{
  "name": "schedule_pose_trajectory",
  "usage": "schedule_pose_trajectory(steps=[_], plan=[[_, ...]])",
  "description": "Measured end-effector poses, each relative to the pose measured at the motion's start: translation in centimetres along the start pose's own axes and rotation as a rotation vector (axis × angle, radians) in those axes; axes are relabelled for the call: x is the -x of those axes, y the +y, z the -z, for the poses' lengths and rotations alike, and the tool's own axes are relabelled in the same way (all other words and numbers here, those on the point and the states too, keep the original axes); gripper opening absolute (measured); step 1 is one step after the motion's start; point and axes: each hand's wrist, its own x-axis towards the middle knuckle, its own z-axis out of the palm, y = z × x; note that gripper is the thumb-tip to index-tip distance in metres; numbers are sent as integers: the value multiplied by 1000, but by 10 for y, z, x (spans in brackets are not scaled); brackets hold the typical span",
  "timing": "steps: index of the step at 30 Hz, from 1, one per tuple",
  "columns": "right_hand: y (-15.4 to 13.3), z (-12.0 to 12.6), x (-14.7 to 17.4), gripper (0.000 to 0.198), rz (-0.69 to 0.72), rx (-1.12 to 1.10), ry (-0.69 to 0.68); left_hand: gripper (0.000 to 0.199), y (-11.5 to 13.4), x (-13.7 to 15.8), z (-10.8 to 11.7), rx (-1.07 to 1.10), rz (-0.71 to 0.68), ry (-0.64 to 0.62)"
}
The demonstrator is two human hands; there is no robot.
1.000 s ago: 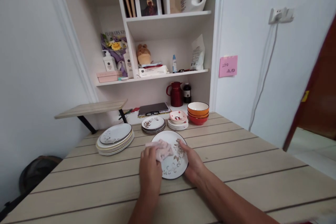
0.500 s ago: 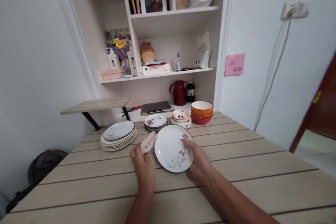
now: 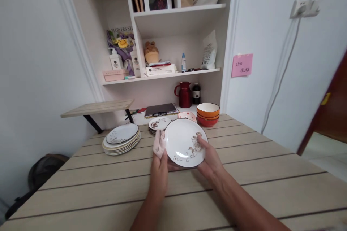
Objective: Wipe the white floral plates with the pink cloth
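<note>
A white plate with a dark rim and brown flowers is held up above the table, its face tilted toward me. My right hand grips its right edge, thumb on the flowers and fingers underneath. At the plate's left edge, my left hand is closed on a pale pink cloth, which touches or nearly touches the rim. Some left fingers are hidden by the cloth and plate. Behind the plate, a small stack of flowered plates and a pink dotted dish are partly covered.
To the left stands a stack of larger plates. Orange and red bowls are stacked at the back right. A raised wooden shelf stands at the back left. Behind are a red jug and a laptop.
The plate has risen and moved slightly right, tilting more toward me. My left hand has brought the cloth right, from beside the plate to its left rim.
</note>
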Motion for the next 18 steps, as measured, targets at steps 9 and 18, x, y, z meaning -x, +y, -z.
schedule_pose_trajectory(steps=[9, 18], plan=[[-5, 0, -2, 26, 38, -10, 79, 68, 2, 6, -10, 173, 170, -32], [-4, 2, -3, 30, 19, 14, 157, 36, 7, -19, 31, 272, 160, 436]])
